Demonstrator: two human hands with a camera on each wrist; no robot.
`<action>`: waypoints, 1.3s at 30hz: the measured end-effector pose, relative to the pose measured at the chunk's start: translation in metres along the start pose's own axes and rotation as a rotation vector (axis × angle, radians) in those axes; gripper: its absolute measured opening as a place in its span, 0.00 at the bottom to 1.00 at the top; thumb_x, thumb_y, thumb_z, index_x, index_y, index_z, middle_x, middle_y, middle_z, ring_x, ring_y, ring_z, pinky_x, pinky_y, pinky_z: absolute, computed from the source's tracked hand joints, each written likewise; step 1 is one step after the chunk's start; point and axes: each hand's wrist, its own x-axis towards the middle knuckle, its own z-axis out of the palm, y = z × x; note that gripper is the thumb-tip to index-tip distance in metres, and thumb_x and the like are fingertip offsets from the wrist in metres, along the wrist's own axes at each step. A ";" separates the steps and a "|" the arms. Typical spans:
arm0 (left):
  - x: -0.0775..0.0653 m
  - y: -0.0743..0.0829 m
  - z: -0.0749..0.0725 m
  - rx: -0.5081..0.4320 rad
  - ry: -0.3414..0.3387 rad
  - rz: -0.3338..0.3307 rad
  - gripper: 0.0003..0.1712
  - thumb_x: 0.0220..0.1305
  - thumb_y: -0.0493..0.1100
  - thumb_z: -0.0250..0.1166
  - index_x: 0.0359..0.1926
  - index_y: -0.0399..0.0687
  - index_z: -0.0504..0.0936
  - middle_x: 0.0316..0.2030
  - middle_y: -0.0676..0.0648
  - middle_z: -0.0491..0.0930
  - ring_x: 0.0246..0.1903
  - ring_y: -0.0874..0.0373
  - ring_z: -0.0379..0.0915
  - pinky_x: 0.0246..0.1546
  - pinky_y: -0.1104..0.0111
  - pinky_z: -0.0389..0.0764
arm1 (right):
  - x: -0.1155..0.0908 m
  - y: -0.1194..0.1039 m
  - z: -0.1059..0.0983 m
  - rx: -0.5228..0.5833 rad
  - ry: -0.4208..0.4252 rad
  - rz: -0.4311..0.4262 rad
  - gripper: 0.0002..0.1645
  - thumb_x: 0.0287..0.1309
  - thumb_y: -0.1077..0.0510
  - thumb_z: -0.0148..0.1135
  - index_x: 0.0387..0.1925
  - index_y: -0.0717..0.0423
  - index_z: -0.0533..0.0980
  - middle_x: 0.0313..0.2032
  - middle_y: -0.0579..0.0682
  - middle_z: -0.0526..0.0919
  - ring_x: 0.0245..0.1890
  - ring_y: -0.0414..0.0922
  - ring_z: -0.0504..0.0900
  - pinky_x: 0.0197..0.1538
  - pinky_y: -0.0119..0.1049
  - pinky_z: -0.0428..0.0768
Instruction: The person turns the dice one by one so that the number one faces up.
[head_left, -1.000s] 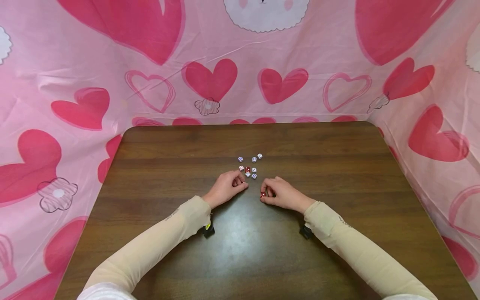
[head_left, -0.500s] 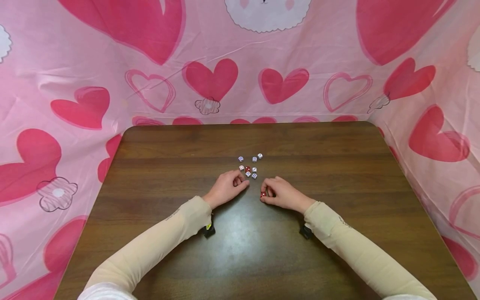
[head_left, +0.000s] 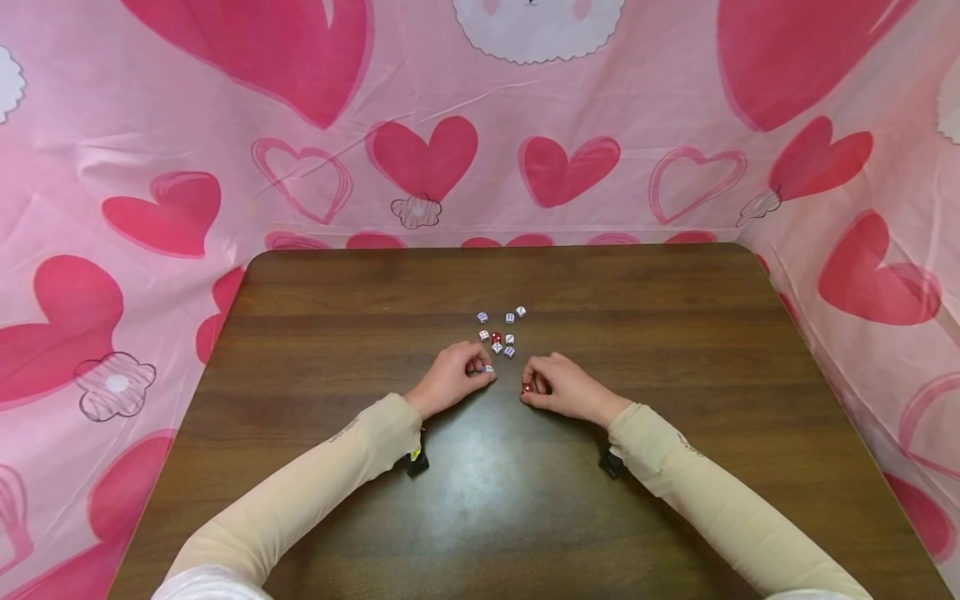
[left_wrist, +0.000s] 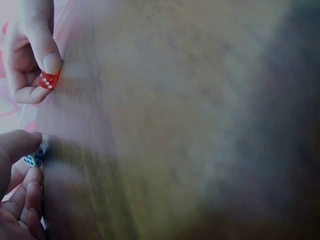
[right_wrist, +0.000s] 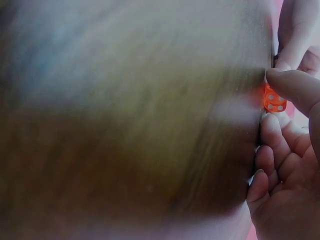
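My left hand [head_left: 452, 377] pinches a white die with blue pips [left_wrist: 34, 159] between thumb and fingertips, low over the wooden table. To its right, my right hand [head_left: 566, 386] holds a red die [right_wrist: 275, 98] with white pips by thumb and index finger; this die also shows in the left wrist view. Just beyond the left fingertips lies a loose group of dice: a red die [head_left: 496, 337], a white die with red pips [head_left: 483, 336] and several other white dice [head_left: 510, 352]. Two white dice [head_left: 510, 318] stand close together at the back of the group.
The brown wooden table [head_left: 337, 300] has rounded far corners. Pink cloth with hearts [head_left: 566, 171] hangs behind it and at both sides. A dark wrist device [head_left: 417, 463] sits under the left cuff, another [head_left: 611, 463] under the right.
The left thumb and fingertips shift slightly; the white die between them, hidden half a second ago, shows again. The right hand and the loose dice keep their places.
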 end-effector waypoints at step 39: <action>0.000 0.004 0.000 0.066 -0.038 0.028 0.07 0.65 0.46 0.74 0.40 0.52 0.85 0.35 0.53 0.79 0.39 0.57 0.71 0.49 0.57 0.67 | 0.000 -0.002 -0.002 -0.001 -0.034 0.023 0.12 0.62 0.53 0.74 0.37 0.48 0.76 0.24 0.36 0.72 0.31 0.38 0.68 0.39 0.35 0.67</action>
